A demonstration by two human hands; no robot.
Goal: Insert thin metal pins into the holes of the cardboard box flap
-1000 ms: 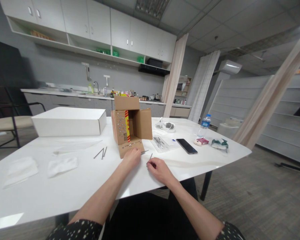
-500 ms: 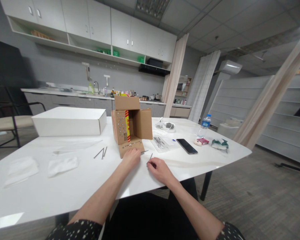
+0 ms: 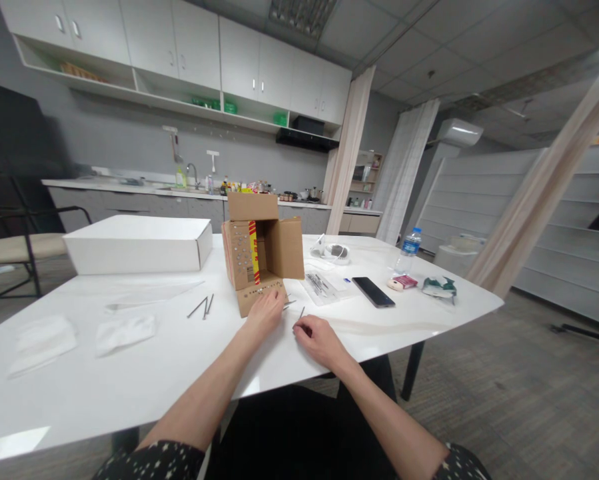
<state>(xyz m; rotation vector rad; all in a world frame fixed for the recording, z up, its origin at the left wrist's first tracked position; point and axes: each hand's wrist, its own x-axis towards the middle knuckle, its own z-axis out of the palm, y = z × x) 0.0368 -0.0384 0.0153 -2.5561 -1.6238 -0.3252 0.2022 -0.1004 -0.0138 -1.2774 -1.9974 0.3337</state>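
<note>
Brown box (image 3: 262,250) with red-yellow stripe; white table (image 3: 129,373); white carton (image 3: 136,245); black phone (image 3: 373,292); dark speckled sleeves (image 3: 154,463).

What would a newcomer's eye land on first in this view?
Probably the open cardboard box mid-table, lying on its side, its flaps studded with small metal heads and a red-yellow strip on the left flap. The left hand rests at its lower flap; the right hand pinches a thin nail beside it. A big white box sits behind-left.
</note>
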